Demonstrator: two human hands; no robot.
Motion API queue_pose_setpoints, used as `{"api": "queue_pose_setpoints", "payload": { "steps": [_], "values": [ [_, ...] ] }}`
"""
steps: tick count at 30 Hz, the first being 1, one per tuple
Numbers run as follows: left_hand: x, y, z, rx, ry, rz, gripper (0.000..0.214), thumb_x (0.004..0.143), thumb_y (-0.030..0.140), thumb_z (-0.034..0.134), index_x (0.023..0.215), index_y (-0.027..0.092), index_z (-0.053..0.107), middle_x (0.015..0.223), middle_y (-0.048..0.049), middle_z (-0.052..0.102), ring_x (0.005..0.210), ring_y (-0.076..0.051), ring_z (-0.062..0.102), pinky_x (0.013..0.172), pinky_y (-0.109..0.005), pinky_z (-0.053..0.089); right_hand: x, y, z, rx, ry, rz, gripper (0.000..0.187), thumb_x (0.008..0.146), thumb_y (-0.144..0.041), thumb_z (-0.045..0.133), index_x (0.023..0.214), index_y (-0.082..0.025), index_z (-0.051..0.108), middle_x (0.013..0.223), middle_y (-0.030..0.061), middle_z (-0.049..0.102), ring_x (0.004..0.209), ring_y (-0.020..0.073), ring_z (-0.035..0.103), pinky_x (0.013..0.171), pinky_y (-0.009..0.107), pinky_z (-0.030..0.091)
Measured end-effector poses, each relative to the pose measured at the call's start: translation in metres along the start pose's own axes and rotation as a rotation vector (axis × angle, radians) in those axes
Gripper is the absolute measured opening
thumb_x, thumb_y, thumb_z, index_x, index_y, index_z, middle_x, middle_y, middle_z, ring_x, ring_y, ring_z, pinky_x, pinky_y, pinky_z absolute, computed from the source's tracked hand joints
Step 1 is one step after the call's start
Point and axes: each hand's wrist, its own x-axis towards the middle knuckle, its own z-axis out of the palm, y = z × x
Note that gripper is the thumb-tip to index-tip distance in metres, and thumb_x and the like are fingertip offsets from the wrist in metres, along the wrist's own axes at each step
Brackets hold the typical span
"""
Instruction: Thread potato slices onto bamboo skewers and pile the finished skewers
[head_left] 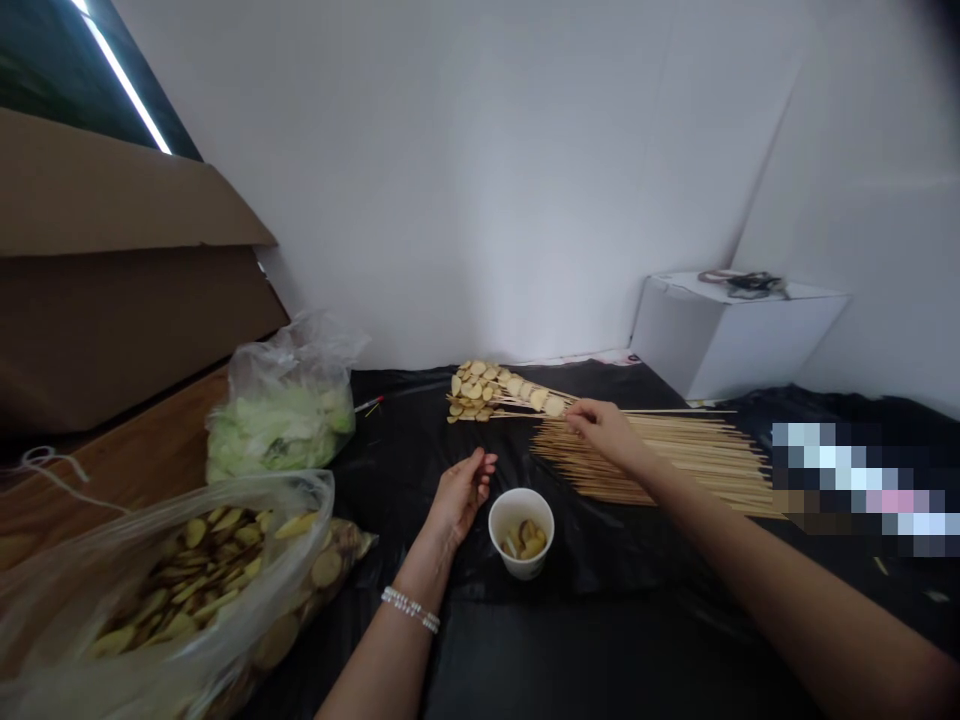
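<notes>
My right hand (600, 428) pinches a skewer of pale potato slices (536, 397) at the back of the table. The slices lie toward a pile of loaded potato skewers (474, 388). Under and beside that hand spreads a wide bundle of bare bamboo skewers (675, 460). My left hand (461, 492) hovers over the black sheet with loosely bent fingers and nothing visible in them. Just right of it stands a white paper cup (519, 568) holding a few slices in what looks like liquid.
At the left, an open plastic bag (319, 495) holds many potato slices. Behind it sits a bag of pale green leaves (281, 425). A marker (369, 404) lies nearby. A cardboard box (135, 320) and a white box (686, 335) flank the wall.
</notes>
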Motion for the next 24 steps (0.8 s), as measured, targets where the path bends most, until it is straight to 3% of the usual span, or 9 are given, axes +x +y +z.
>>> {"api": "queue_pose_setpoints", "payload": {
  "steps": [8, 18, 24],
  "values": [
    [0.002, -0.001, -0.001, -0.004, 0.01, -0.008, 0.018, 0.075, 0.024, 0.069, 0.074, 0.006, 0.072, 0.062, -0.0038, 0.059, 0.046, -0.002, 0.047, 0.04, -0.01, 0.034, 0.032, 0.027, 0.011, -0.16, 0.097, 0.12, 0.022, 0.078, -0.028, 0.054, 0.084, -0.016, 0.071, 0.083, 0.0055, 0.072, 0.077, 0.0186, 0.062, 0.068, 0.027, 0.043],
    [0.002, -0.001, -0.002, -0.009, -0.001, -0.027, 0.017, 0.075, 0.023, 0.069, 0.076, 0.006, 0.071, 0.062, -0.003, 0.059, 0.046, -0.002, 0.047, 0.04, -0.011, 0.035, 0.082, -0.013, 0.062, -0.355, 0.072, -0.033, 0.025, 0.083, -0.022, 0.05, 0.092, -0.017, 0.073, 0.098, 0.0079, 0.071, 0.09, 0.0187, 0.06, 0.083, 0.026, 0.04],
    [-0.001, 0.0, -0.001, -0.015, 0.008, -0.032, 0.015, 0.076, 0.021, 0.068, 0.075, 0.006, 0.071, 0.063, -0.0031, 0.059, 0.047, -0.002, 0.047, 0.04, -0.011, 0.036, 0.102, -0.02, 0.087, -0.44, 0.056, -0.027, 0.027, 0.084, -0.023, 0.049, 0.097, -0.019, 0.073, 0.101, 0.0085, 0.07, 0.094, 0.0195, 0.059, 0.084, 0.025, 0.039]
  ]
}}
